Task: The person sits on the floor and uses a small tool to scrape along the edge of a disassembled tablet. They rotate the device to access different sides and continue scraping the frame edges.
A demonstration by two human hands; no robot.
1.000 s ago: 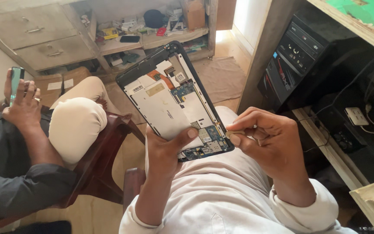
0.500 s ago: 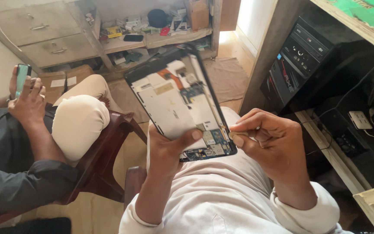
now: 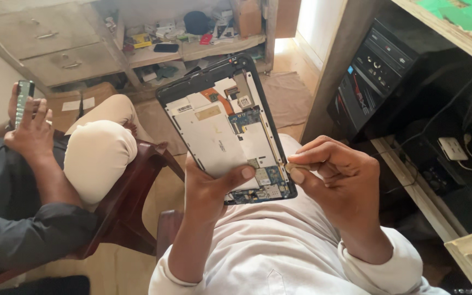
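Left hand (image 3: 208, 188) clamps the opened tablet (image 3: 226, 128) from below; right hand (image 3: 337, 183) pinches fingertips together at its lower right edge.

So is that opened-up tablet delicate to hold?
Probably: the tablet has its back off, baring circuit boards and an orange ribbon cable. It looks stiff and light, since the left hand props it alone. The right hand pinches its edge.

opened tablets, back cover off: 1 (image 3: 226, 128) | wearer's hands: 2, left hand (image 3: 212, 188), right hand (image 3: 334, 180) | other person's hands seen: 1 (image 3: 28, 134) | phones held by that hand: 1 (image 3: 24, 97) | wooden chairs: 1 (image 3: 132, 207) | cabinet drawers: 2 (image 3: 50, 46) | computer towers: 1 (image 3: 378, 74)
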